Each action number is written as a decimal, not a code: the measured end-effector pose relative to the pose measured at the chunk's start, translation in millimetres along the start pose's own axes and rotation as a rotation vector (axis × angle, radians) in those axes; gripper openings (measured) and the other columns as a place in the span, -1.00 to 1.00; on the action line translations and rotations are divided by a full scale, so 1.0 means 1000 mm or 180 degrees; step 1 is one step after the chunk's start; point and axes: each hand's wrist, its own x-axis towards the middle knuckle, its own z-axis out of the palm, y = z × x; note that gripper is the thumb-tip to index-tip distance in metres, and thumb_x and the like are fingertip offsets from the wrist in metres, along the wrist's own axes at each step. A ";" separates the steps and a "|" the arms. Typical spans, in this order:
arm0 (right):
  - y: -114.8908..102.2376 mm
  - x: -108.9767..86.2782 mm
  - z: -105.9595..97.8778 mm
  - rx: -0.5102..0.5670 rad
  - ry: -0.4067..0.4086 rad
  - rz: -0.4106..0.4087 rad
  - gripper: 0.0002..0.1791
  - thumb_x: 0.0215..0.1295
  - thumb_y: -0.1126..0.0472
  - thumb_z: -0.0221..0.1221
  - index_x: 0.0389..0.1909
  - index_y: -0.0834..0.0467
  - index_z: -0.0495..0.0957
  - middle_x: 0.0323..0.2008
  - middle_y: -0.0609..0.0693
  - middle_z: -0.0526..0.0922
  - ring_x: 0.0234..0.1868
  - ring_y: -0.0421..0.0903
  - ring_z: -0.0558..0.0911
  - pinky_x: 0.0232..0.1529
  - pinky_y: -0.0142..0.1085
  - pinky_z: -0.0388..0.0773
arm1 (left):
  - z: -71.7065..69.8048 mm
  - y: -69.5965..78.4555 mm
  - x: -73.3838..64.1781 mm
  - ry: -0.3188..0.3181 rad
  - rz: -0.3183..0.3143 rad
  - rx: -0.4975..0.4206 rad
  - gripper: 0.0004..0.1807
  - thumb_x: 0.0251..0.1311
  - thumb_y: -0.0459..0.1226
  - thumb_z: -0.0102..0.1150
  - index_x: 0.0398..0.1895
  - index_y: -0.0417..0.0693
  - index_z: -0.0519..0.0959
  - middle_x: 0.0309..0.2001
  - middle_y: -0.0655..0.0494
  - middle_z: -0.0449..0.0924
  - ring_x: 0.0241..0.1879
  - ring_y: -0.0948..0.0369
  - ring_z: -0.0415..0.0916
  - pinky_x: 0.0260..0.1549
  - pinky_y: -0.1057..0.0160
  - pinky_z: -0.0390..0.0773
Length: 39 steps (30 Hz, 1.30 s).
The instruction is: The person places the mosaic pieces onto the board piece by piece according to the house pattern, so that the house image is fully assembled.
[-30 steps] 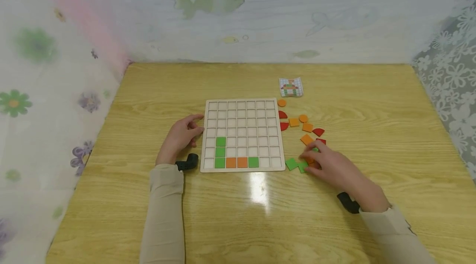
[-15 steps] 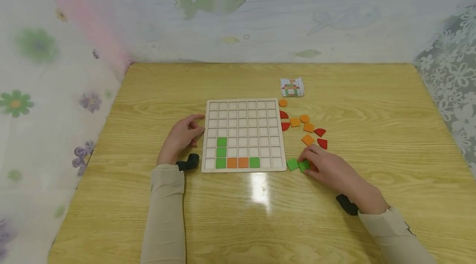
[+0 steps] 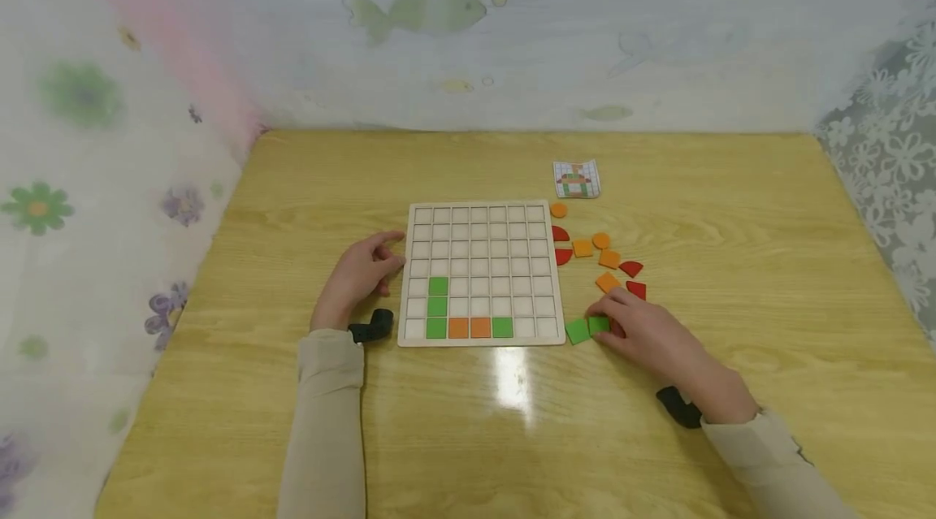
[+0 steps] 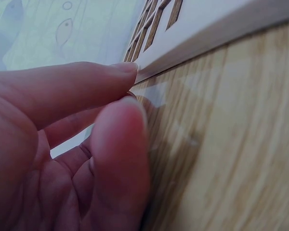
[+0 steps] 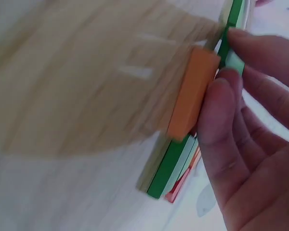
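Observation:
A light wooden grid board [image 3: 488, 242] lies mid-table, with green square tiles [image 3: 437, 307] and orange square tiles [image 3: 469, 328] set in its lower cells. My left hand [image 3: 360, 269] is at the board's left edge, the index fingertip [image 4: 127, 72] touching its side and the thumb just below. Right of the board, my right hand [image 3: 653, 335] pinches a green square tile [image 3: 599, 325] between thumb and fingers, low over the table. Another green tile [image 3: 577, 331] lies beside it. In the right wrist view, an orange tile [image 5: 191, 94] sits close by the thumb.
Along the board's right side lie orange squares [image 3: 582, 248], orange discs [image 3: 600, 240] and red quarter-round pieces [image 3: 631, 268]. A small printed pattern card [image 3: 577, 179] is behind them. Papered walls bound the table [image 3: 468, 438] at the back and left.
My right hand has drawn in from over the loose tiles and now pinches a green tile, uncovering more of a red piece. The left hand has stayed at the board. The head view has tilted slightly.

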 end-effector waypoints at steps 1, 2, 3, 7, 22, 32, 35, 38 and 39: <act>0.000 0.001 0.000 0.0002 0.0012 0.0023 -0.72 0.02 0.13 0.29 -0.21 0.05 0.55 -0.33 -0.12 0.40 -0.50 -0.23 0.30 -0.52 -0.43 0.30 | 0.000 0.000 0.000 -0.0014 0.0008 0.0002 -0.51 0.20 -0.20 0.07 0.22 0.15 0.29 -0.25 -0.03 0.36 -0.61 0.14 0.42 -0.58 0.21 0.52; -0.001 0.001 0.000 0.0017 0.0022 0.0042 -0.74 0.02 0.14 0.29 -0.22 0.04 0.55 -0.34 -0.13 0.39 -0.50 -0.24 0.30 -0.53 -0.43 0.30 | 0.000 0.000 0.000 -0.0017 0.0005 -0.0002 -0.51 0.20 -0.19 0.07 0.22 0.15 0.29 -0.25 -0.03 0.36 -0.62 0.14 0.43 -0.58 0.22 0.51; -0.002 0.002 0.000 0.0041 0.0033 0.0055 -0.75 0.03 0.16 0.29 -0.23 0.04 0.55 -0.35 -0.14 0.39 -0.50 -0.24 0.31 -0.53 -0.44 0.31 | 0.000 0.000 -0.001 -0.0017 0.0016 -0.0009 -0.51 0.20 -0.19 0.07 0.22 0.15 0.29 -0.25 -0.03 0.36 -0.62 0.14 0.43 -0.58 0.22 0.52; -0.004 0.002 0.000 0.0149 0.0083 0.0053 -0.79 0.02 0.24 0.28 -0.27 0.03 0.56 -0.39 -0.18 0.41 -0.48 -0.26 0.35 -0.47 -0.42 0.38 | 0.000 -0.001 -0.001 -0.0007 0.0094 -0.0027 -0.51 0.20 -0.21 0.07 0.23 0.11 0.30 -0.24 -0.05 0.37 -0.63 0.14 0.43 -0.59 0.22 0.52; -0.006 0.004 -0.007 0.0497 0.0244 0.0291 -0.82 0.17 0.18 0.17 -0.19 0.02 0.59 -0.34 -0.21 0.52 -0.36 -0.23 0.45 -0.30 -0.28 0.43 | -0.002 0.002 0.001 0.0005 0.0109 -0.0001 -0.50 0.19 -0.20 0.07 0.23 0.13 0.29 -0.24 -0.01 0.36 -0.61 0.15 0.41 -0.59 0.21 0.52; -0.016 0.019 -0.007 0.0624 0.0519 0.0004 -0.82 0.20 0.22 0.14 -0.19 0.03 0.62 -0.29 -0.21 0.51 -0.38 -0.25 0.41 -0.40 -0.36 0.39 | -0.001 0.004 0.001 0.0041 0.0067 0.0055 -0.55 0.19 -0.19 0.07 0.18 0.17 0.34 -0.24 0.00 0.39 -0.60 0.13 0.42 -0.57 0.21 0.52; -0.019 0.023 -0.007 0.0639 0.0508 0.0014 -0.81 0.21 0.24 0.12 -0.18 0.02 0.62 -0.29 -0.20 0.50 -0.37 -0.23 0.40 -0.39 -0.35 0.39 | 0.001 0.003 0.001 0.0029 0.0051 0.0074 -0.57 0.19 -0.18 0.07 0.15 0.18 0.36 -0.24 0.01 0.39 -0.59 0.13 0.43 -0.56 0.21 0.51; -0.022 0.027 -0.006 0.0655 0.0460 0.0037 -0.79 0.22 0.25 0.10 -0.17 0.01 0.62 -0.29 -0.19 0.49 -0.38 -0.22 0.39 -0.40 -0.35 0.38 | 0.002 0.001 -0.001 0.0023 0.0002 0.0046 -0.58 0.19 -0.17 0.08 0.15 0.18 0.36 -0.25 0.00 0.39 -0.60 0.12 0.43 -0.57 0.21 0.50; -0.023 0.028 -0.006 0.0650 0.0450 0.0045 -0.78 0.23 0.24 0.10 -0.16 0.00 0.62 -0.29 -0.19 0.48 -0.38 -0.22 0.39 -0.41 -0.35 0.38 | 0.002 0.001 -0.002 0.0023 -0.0014 0.0030 -0.58 0.19 -0.18 0.08 0.15 0.18 0.36 -0.25 0.00 0.38 -0.61 0.12 0.43 -0.57 0.21 0.51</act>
